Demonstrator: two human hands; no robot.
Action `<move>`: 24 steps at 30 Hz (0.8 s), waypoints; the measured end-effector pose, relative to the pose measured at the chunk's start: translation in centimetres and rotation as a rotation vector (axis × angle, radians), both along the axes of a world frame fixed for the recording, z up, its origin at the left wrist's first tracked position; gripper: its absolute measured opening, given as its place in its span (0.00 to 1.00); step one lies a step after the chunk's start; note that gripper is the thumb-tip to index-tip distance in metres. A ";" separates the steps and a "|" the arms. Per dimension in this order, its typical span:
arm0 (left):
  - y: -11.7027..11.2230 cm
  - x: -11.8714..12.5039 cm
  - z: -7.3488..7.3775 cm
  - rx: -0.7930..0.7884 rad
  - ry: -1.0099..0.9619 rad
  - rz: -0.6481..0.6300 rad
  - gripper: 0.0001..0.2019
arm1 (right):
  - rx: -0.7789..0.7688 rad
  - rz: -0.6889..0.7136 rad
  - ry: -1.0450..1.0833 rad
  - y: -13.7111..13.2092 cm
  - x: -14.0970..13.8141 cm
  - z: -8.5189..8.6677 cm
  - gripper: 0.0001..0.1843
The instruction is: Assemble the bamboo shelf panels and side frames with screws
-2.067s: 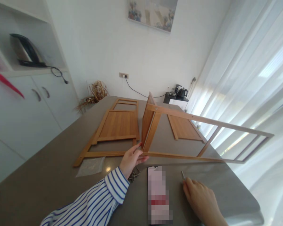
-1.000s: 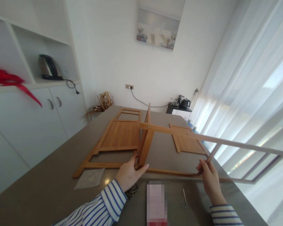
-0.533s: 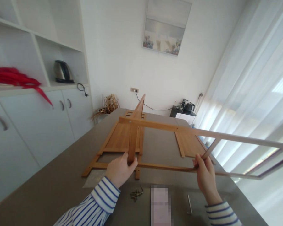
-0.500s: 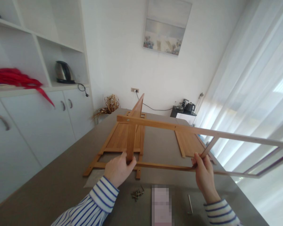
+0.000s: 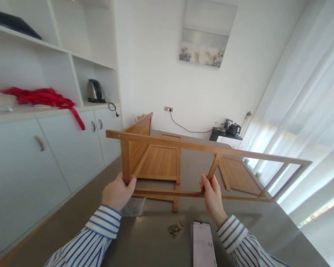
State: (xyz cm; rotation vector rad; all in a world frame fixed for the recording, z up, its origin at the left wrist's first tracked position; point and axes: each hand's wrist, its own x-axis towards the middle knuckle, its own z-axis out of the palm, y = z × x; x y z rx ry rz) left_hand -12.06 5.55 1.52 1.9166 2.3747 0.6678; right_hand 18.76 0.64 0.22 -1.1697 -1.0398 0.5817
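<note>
A long wooden frame [image 5: 195,146] with crossbars stands on edge across the table, in both my hands. My left hand [image 5: 118,193] is closed round the upright bar at the frame's left end. A wooden panel [image 5: 140,139] extends back from that end. My right hand [image 5: 211,194] grips a middle crossbar, near the lower rail. Behind the frame lies a second panelled wooden piece [image 5: 160,163], flat on the table. Another flat wooden panel [image 5: 239,174] rests at the right. Several screws [image 5: 174,227] sit in a small pile in front of the frame.
A phone [image 5: 203,243] lies on the grey table [image 5: 156,244] near its front. A clear plastic bag [image 5: 134,207] is by my left wrist. White cabinets [image 5: 66,148] line the left side, with a kettle [image 5: 95,91] on a shelf. Curtains [image 5: 292,111] hang at the right.
Both hands have moved left with the wooden frame, and its attached panel has swung to show its broad face. The frame's right end is now fully in view.
</note>
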 end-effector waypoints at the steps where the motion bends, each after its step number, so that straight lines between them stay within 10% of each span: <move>1: 0.3 -0.5 -0.4 -0.005 0.001 0.035 0.24 | -0.011 0.020 -0.005 0.2 -0.5 -0.1 0.16; 24: 2.5 -3.8 -4.2 -0.065 -0.127 0.033 0.26 | -0.213 0.326 -0.113 1.2 -1.9 -1.7 0.17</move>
